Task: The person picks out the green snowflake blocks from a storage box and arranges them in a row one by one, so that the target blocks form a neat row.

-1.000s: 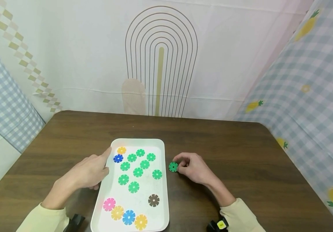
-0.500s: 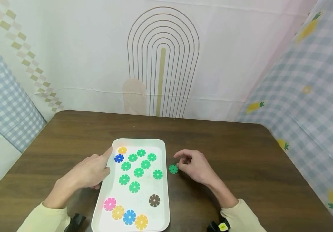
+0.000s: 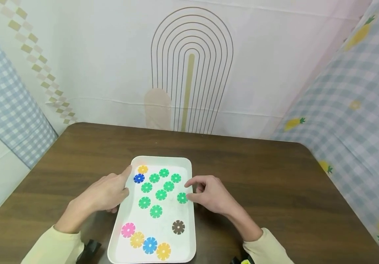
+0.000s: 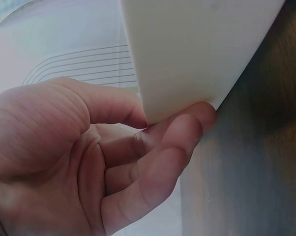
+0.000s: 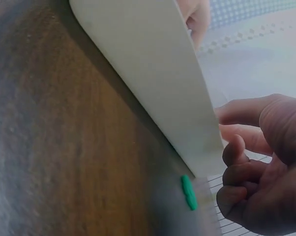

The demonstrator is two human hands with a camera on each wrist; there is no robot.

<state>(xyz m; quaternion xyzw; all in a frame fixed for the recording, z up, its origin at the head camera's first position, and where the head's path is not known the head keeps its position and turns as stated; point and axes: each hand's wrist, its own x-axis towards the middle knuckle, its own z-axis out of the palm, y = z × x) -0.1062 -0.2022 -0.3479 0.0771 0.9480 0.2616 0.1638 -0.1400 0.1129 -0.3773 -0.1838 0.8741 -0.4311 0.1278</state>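
My left hand grips the left edge of a white tray, thumb on the rim and fingers curled against its outer wall in the left wrist view. Over the tray's right rim reaches my right hand, with thumb and index finger apart and the other fingers curled. Its thumb tip is beside a green notched disc in the tray; touching or not, I cannot tell. In the right wrist view another green notched disc lies on the table outside the tray. My right hand hides that one in the head view.
Several more green discs lie spread in the tray. A yellow disc and a dark blue disc are near its far left corner. Pink, yellow, light blue and brown discs lie nearer. Brown table surrounds the tray.
My right hand has left the green disc on the table and moved left over the tray's rim. The left hand stays at the tray's edge. The head view has shifted slightly.
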